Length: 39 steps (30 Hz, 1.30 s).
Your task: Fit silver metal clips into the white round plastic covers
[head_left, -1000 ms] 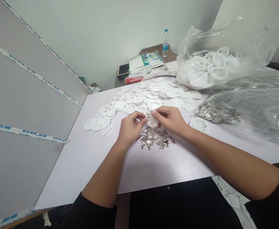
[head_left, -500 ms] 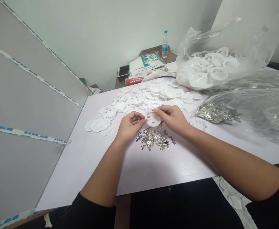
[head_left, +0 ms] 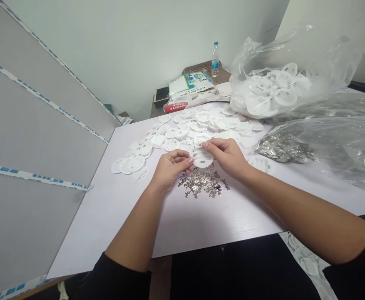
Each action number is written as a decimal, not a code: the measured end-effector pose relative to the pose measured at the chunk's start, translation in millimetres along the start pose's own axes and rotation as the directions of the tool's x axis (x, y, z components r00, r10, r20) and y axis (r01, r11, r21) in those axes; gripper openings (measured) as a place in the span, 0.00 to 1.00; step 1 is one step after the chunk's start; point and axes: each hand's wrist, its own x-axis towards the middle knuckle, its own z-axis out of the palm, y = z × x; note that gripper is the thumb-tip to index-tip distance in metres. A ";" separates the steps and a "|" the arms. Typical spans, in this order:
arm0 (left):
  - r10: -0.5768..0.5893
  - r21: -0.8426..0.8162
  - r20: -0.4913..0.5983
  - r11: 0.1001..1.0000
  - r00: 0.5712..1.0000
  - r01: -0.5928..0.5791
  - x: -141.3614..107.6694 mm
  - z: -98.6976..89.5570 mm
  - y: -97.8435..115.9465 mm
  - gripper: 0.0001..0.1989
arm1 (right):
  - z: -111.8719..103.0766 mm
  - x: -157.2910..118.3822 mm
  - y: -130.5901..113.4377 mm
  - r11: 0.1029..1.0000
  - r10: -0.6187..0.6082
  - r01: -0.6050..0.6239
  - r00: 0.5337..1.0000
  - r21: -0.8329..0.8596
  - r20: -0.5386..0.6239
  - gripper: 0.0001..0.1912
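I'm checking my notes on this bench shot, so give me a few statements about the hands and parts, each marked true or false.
1. Both hands hold one white plastic disc above the table. True.
2. The loose metal clips lie just beneath the hands. True.
3. The right hand rests inside the bag of white discs. False: it grips the held disc, and the bag sits apart, behind it.
4. The water bottle lies on its side. False: it stands upright.
5. The left hand is flat on the table. False: its fingers curl at the disc.
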 end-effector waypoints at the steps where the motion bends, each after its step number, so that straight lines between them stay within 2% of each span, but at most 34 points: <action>1: 0.004 -0.003 -0.001 1.000 1.000 -0.004 -0.1 0.3 -0.2 0.17 | 0.2 -0.5 -0.3 1.000 0.000 0.000 1.000 0.005 0.005 0.19; 11: 0.043 -0.040 0.007 0.998 0.999 -0.042 -0.4 0.9 -1.8 0.17 | 2.8 -3.6 -1.7 1.000 -0.020 0.020 1.000 0.019 -0.013 0.23; 20: 0.033 -0.086 0.088 0.996 0.996 -0.025 -1.1 -0.5 2.5 0.19 | -0.2 -2.5 -6.7 0.996 -0.071 0.068 0.996 -0.060 -0.059 0.20; 29: 0.010 -0.103 0.132 0.995 0.991 0.003 -1.4 -3.5 2.8 0.19 | 0.6 -2.2 -4.4 0.990 -0.130 0.127 0.989 -0.054 -0.065 0.20; 39: 0.003 -0.063 0.107 0.998 0.994 0.004 -2.7 0.9 2.0 0.19 | 2.3 -2.9 -3.4 0.981 -0.188 0.187 0.982 -0.049 -0.017 0.28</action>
